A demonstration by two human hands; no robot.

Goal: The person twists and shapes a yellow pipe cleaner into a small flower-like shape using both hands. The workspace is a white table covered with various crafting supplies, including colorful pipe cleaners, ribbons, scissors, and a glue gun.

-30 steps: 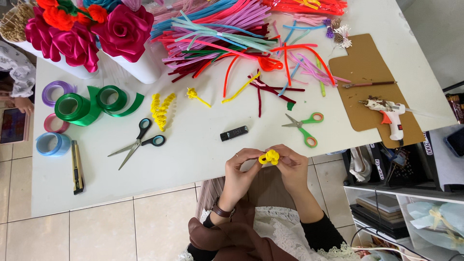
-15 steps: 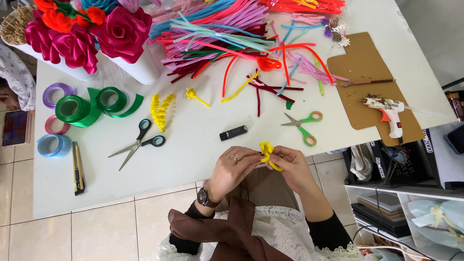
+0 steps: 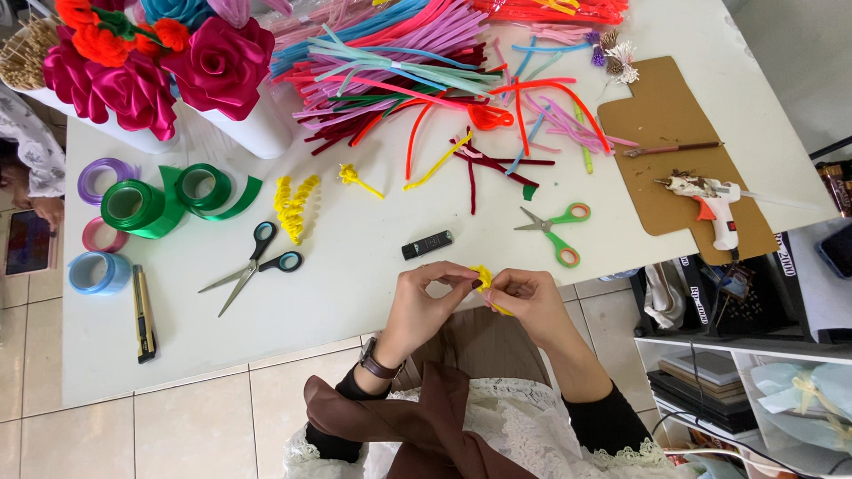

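Both of my hands meet at the near edge of the white table (image 3: 355, 266), pinching one small yellow pipe cleaner piece (image 3: 484, 279) between the fingertips. My left hand (image 3: 426, 306) grips its left side, and a watch sits on that wrist. My right hand (image 3: 528, 302) holds its right side, with a yellow end sticking out below the fingers. A small black lighter (image 3: 427, 245) lies on the table just beyond my hands.
A heap of coloured pipe cleaners (image 3: 417, 71) fills the far middle. Green-handled scissors (image 3: 555, 231), black-handled scissors (image 3: 253, 266), curled yellow pieces (image 3: 293, 206), green ribbon rolls (image 3: 169, 200), a utility knife (image 3: 142, 310), fabric roses (image 3: 151, 62) and a glue gun (image 3: 710, 204) on cardboard lie around.
My hands have shifted slightly and keep working the yellow piece, which has changed from a rounded curl to a thinner twisted shape. Nothing else on the table moved.
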